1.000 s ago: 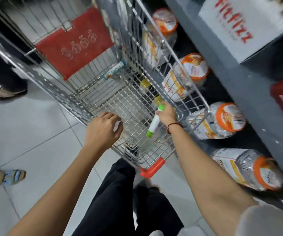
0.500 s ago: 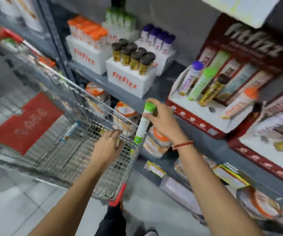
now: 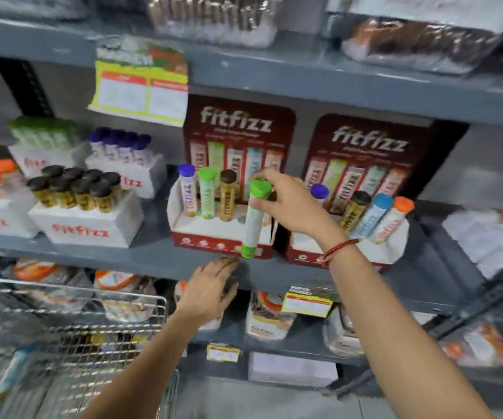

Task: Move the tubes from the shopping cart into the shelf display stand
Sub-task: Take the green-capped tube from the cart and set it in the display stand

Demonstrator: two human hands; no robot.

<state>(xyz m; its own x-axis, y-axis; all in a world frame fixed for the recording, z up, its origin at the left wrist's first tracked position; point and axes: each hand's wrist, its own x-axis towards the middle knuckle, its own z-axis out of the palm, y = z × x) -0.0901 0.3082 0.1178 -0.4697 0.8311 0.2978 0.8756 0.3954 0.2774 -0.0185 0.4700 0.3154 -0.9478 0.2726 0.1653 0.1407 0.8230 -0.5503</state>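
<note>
While the right hand (image 3: 292,204) pinches the green cap of the tube (image 3: 253,219) between thumb and fingertips, the tube hangs nearly upright in front of the left display stand (image 3: 223,237), its lower end level with the stand's front lip at the front edge of the grey shelf (image 3: 153,255). The left hand (image 3: 210,290), fingers loosely extended and holding nothing, rests against that front edge just below the tube. Half a second earlier this hand gripped the rim of the shopping cart (image 3: 71,337) and the tube was held low beside the cart; the tube is now raised to stand height. The left display stand holds three upright tubes along its back row: purple cap (image 3: 186,190), green cap (image 3: 207,193), brown cap (image 3: 228,195). The right display stand (image 3: 350,249) holds leaning tubes with purple, dark, blue and orange caps. The held tube has a white-green body, a green cap and a green base band; its print is blurred.
</note>
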